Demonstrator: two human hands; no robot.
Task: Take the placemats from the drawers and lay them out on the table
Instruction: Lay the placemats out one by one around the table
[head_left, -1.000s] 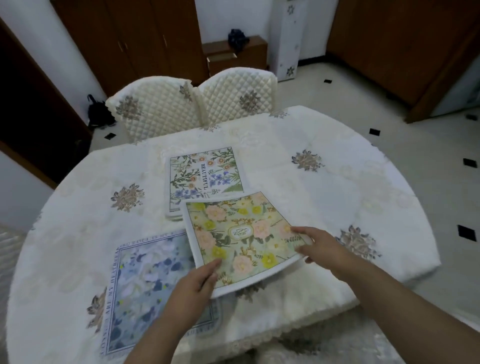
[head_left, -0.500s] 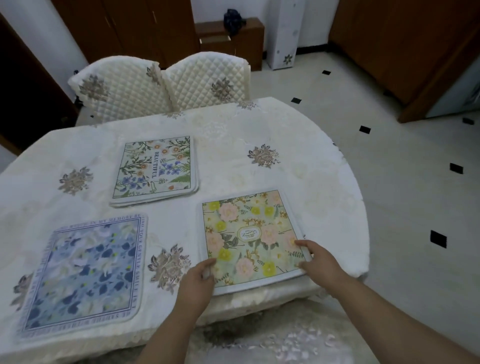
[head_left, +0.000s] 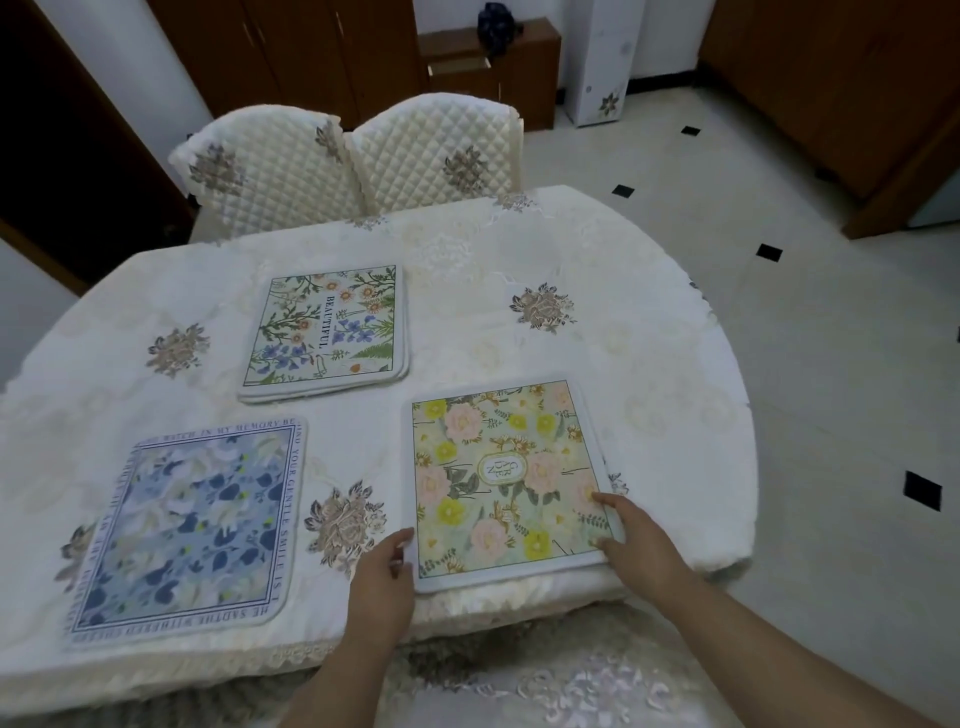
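A yellow-and-pink floral placemat (head_left: 498, 478) lies flat near the front right edge of the round table (head_left: 649, 364). My left hand (head_left: 382, 577) holds its near left corner, thumb at the edge. My right hand (head_left: 636, 540) rests on its near right corner with fingers spread on top. A blue floral placemat (head_left: 192, 525) lies flat at the front left. Toward the table's middle sits a stack of placemats (head_left: 327, 332), the top one printed BEAUTIFUL.
A cream embroidered cloth covers the table. Two quilted chairs (head_left: 353, 156) stand at its far side and a covered seat (head_left: 545, 686) is right below me. Tiled floor (head_left: 831, 364) opens to the right; wooden cabinets (head_left: 291, 52) line the back wall.
The yellow placemat went from lifted over the stack to flat at the table's front right. Both hands stayed on its near corners, and my view shifted right.
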